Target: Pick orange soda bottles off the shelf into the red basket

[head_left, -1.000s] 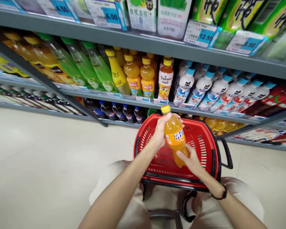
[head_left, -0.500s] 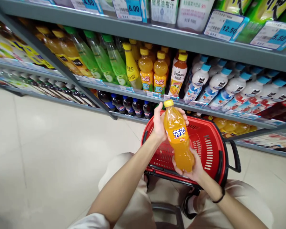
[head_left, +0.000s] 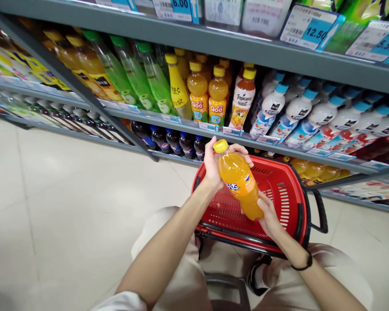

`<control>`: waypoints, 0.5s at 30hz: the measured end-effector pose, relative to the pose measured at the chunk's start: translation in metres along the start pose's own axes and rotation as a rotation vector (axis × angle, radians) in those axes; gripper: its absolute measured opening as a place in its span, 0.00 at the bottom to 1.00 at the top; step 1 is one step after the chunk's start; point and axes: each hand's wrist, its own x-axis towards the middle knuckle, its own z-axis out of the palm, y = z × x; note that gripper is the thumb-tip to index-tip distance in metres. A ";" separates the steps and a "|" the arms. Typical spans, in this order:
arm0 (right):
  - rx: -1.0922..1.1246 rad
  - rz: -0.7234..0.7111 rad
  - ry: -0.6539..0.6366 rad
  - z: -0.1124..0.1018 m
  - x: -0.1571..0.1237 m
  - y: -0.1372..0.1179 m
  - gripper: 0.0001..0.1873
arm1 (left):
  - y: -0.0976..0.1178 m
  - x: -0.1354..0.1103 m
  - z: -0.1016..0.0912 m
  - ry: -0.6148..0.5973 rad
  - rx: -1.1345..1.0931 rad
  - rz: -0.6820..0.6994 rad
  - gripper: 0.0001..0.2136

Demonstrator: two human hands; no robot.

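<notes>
I hold an orange soda bottle (head_left: 239, 179) with a yellow cap in both hands, tilted with the cap to the upper left. My left hand (head_left: 214, 166) is wrapped round its neck and shoulder. My right hand (head_left: 268, 216) cups its bottom end from below. The bottle hangs above a red shopping basket (head_left: 290, 203), which stands on the floor in front of my knees.
Grey store shelves (head_left: 233, 47) run across the top with rows of drink bottles: green and orange ones at left, white bottles with blue caps (head_left: 294, 114) at right, dark cola bottles (head_left: 168, 140) below. Pale tiled floor (head_left: 68, 194) spreads to the left.
The bottle has been turned and tilted in my hands: the label now faces down and left, and the cap has shifted left. My right hand moved to its lower right.
</notes>
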 end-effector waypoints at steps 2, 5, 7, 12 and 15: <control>-0.077 -0.081 0.144 -0.001 0.000 0.000 0.37 | -0.003 0.000 0.001 0.027 -0.001 0.016 0.39; -0.225 -0.251 0.269 0.004 -0.003 -0.003 0.32 | -0.013 0.002 0.002 0.083 -0.010 0.083 0.39; -0.318 -0.362 0.323 0.010 -0.007 -0.004 0.28 | -0.020 0.004 0.001 0.127 -0.019 0.106 0.38; -0.368 -0.393 0.263 0.009 -0.010 0.001 0.28 | -0.024 0.010 -0.003 0.149 -0.029 0.080 0.35; -0.177 -0.143 0.052 0.001 -0.008 0.004 0.33 | -0.018 0.011 -0.006 0.074 0.000 0.021 0.35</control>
